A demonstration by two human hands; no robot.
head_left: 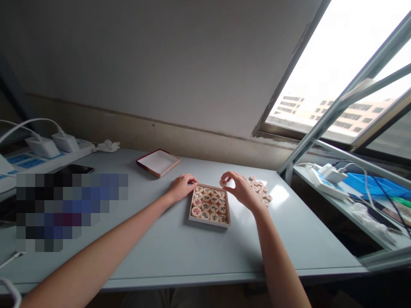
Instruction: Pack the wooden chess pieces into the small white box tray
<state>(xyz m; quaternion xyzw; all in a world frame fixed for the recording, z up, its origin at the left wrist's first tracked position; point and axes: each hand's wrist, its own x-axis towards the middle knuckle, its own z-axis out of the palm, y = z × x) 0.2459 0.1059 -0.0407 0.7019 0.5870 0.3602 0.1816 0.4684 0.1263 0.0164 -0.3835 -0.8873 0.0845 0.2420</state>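
Note:
A shallow open box (209,222) sits on the desk, with rows of round wooden Chinese chess pieces (205,206) in it, marked in black or red. My left hand (183,187) is closed at the box's far left corner, fingertips on its rim. Just above the far right corner, my right hand (239,188) pinches one chess piece (223,182) with a red mark between thumb and fingers. Loose chess pieces (263,196) lie heaped on the desk to the right, partly hidden behind that hand.
A box lid (158,163) with a white inside lies at the back left. Further left are a phone (75,169), a power strip (51,158) with plugs and a blurred-out patch. The desk (180,252) meets a wall behind; a metal frame (313,141) rises at right.

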